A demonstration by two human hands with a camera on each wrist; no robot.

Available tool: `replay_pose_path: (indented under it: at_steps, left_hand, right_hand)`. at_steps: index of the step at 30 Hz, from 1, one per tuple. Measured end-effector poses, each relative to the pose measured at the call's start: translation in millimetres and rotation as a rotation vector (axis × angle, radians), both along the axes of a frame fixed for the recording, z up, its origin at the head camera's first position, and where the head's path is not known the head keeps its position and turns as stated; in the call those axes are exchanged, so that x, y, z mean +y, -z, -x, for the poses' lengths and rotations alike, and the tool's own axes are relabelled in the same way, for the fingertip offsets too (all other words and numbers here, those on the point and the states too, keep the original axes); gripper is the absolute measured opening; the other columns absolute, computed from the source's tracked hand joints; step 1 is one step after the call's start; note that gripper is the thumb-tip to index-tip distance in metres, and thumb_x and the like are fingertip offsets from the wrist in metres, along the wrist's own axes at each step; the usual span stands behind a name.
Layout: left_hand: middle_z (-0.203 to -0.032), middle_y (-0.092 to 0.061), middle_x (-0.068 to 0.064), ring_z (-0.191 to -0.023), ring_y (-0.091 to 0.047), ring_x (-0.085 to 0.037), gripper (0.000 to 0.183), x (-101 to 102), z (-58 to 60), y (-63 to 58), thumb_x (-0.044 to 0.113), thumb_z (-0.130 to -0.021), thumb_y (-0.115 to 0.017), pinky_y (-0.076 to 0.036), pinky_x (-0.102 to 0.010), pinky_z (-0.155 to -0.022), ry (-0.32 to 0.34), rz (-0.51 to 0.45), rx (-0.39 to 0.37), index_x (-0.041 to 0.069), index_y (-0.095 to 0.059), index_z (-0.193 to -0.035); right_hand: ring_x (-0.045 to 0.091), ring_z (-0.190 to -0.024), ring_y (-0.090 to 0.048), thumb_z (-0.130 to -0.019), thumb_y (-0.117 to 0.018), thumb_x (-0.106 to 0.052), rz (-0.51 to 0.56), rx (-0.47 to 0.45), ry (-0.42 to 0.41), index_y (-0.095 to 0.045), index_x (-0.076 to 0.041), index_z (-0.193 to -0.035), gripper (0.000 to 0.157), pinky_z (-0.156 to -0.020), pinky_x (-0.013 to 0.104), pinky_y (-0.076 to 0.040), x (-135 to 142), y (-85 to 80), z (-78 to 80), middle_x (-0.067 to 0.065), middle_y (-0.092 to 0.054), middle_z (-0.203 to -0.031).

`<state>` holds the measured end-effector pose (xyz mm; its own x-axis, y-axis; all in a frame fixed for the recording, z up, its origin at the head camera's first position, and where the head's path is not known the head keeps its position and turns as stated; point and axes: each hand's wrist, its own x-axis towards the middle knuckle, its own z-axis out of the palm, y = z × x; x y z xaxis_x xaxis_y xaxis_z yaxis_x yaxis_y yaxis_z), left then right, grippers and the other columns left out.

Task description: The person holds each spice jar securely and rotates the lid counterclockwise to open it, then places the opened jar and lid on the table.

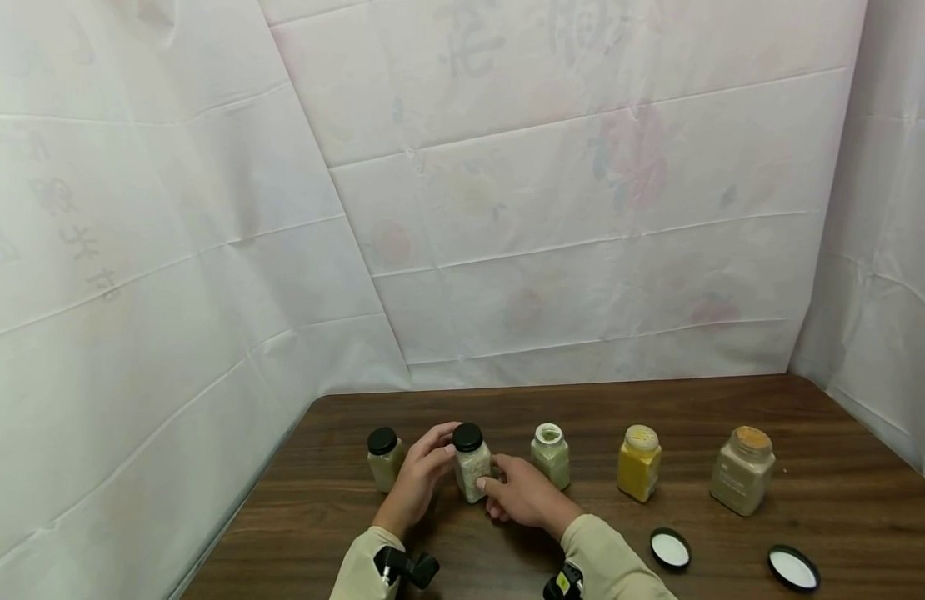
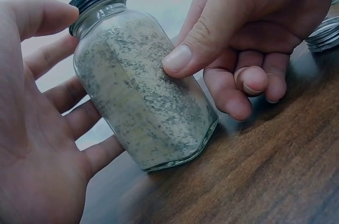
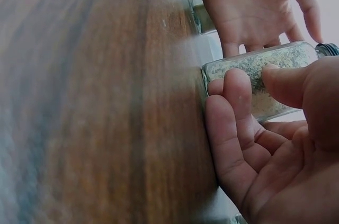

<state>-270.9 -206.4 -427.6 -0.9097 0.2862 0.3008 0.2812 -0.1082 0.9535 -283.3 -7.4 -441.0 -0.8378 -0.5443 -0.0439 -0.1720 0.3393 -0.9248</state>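
Observation:
A glass jar (image 1: 472,471) of pale flakes mixed with darker bits, a black screw lid (image 1: 467,437) on it, stands between both hands. My right hand (image 1: 528,497) pinches its lower side, the thumb (image 2: 180,61) lying on the front glass and the other fingers partly curled. On the opposite side is my left hand (image 1: 415,481); its thumb tip meets the lid's edge in the left wrist view, while its fairly straight fingers (image 2: 82,97) reach behind the jar. In the right wrist view the jar (image 3: 280,54) appears partly covered by the right fingers.
Left of the hands stands another black-lidded jar (image 1: 385,467). Toward the right are three lidless jars: pale green (image 1: 550,462), yellow (image 1: 639,471) and a wider tan one (image 1: 742,475). Two black-rimmed lids (image 1: 670,550) (image 1: 794,569) lie near the front. White cloth (image 1: 582,250) surrounds the wooden table (image 1: 507,404).

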Motion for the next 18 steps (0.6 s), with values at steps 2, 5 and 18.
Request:
replay_pose_path:
  at_steps: [2, 5, 18]
  left_hand:
    - [-0.123, -0.05, -0.015, -0.114, -0.048, -0.024, 0.034, 0.4, 0.5, 0.3, 0.005, -0.097, -0.04, -0.032, -0.05, -0.097, -0.015, -0.005, -0.011, -0.002, -0.044, -0.13]
    - [-0.121, -0.051, -0.016, -0.113, -0.049, -0.025, 0.033, -0.1, 5.1, 6.6, 0.008, -0.097, -0.042, -0.033, -0.049, -0.096, -0.039, -0.029, -0.019, -0.002, -0.045, -0.128]
    - [-0.12, -0.055, -0.017, -0.109, -0.051, -0.022, 0.034, -3.0, 11.1, 16.2, 0.009, -0.094, -0.053, -0.041, -0.036, -0.091, -0.106, -0.024, 0.062, -0.005, -0.045, -0.124]
  right_hand:
    - [0.02, -0.063, -0.062, -0.092, -0.057, -0.028, 0.001, 0.003, 0.003, -0.036, 0.005, -0.137, 0.059, -0.055, 0.034, -0.051, 0.0, 0.1, -0.1, 0.007, -0.063, -0.073]
    - [0.02, -0.063, -0.062, -0.092, -0.057, -0.028, 0.001, 0.003, 0.007, -0.035, 0.005, -0.137, 0.06, -0.055, 0.034, -0.05, -0.1, 0.4, -0.2, 0.007, -0.063, -0.073]
    - [0.02, -0.063, -0.061, -0.094, -0.056, -0.029, -0.007, 0.013, 0.019, -0.036, 0.005, -0.137, 0.058, -0.054, 0.033, -0.05, -0.6, -0.8, -1.1, 0.007, -0.063, -0.073]
